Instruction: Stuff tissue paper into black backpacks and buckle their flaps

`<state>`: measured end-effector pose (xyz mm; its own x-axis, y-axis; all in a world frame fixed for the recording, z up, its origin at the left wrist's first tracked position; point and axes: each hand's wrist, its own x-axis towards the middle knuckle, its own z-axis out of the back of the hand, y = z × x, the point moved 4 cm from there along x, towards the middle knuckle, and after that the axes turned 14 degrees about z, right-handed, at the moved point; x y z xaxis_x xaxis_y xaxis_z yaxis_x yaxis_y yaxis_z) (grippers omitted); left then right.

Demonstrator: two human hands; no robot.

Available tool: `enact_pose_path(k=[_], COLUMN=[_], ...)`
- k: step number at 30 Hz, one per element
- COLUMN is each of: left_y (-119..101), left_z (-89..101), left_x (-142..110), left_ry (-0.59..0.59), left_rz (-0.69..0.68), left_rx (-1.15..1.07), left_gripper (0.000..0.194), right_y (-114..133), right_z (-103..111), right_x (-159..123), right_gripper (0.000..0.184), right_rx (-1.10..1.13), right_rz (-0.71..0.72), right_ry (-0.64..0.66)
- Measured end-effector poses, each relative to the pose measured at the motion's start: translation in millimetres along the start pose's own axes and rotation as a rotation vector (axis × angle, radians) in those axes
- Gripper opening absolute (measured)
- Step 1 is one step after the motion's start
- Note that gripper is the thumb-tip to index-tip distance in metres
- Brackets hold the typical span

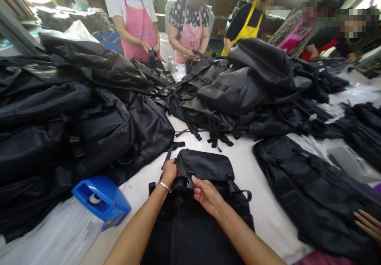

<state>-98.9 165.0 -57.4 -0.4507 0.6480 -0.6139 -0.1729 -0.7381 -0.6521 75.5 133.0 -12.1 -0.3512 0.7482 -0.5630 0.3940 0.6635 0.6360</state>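
A black backpack lies on the white table in front of me, its top flap folded towards the far side. My left hand, with a silver bracelet on the wrist, grips the flap's left edge; its fingertips are partly hidden behind the flap. My right hand is closed, thumb and finger pinching a short black strap at the flap's near edge. Another strap loop sticks out at the backpack's right side.
Heaped black bags fill the left, and another pile rises ahead. A blue plastic holder sits on clear plastic bags. At right, a co-worker's hand touches a black bag. Several people in aprons stand across the table.
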Motion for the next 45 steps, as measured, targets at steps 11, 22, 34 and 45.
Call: enact_pose_path(k=[11,22,34,45], left_y=[32,76,85,116], left_z=[25.0,41.2,35.4,17.6], left_x=[-76,-157,-163,-160], left_ry=[-0.008,-0.032,0.109,0.488], left_rz=[-0.431,-0.689,-0.420,-0.015], left_rx=[0.133,0.726,0.296,-0.273], left_gripper=[0.033,0.024,0.051,0.020], right_y=[-16,-20,-30,-39], right_z=[10,14,17,25], right_x=[18,18,21,27], right_gripper=[0.041,0.035,0.036,0.035], right_rx=[-0.157,-0.155,-0.171,-0.159], right_rz=[0.033,0.031,0.056,0.033], right_ry=[-0.001,-0.010,-0.021,0.006])
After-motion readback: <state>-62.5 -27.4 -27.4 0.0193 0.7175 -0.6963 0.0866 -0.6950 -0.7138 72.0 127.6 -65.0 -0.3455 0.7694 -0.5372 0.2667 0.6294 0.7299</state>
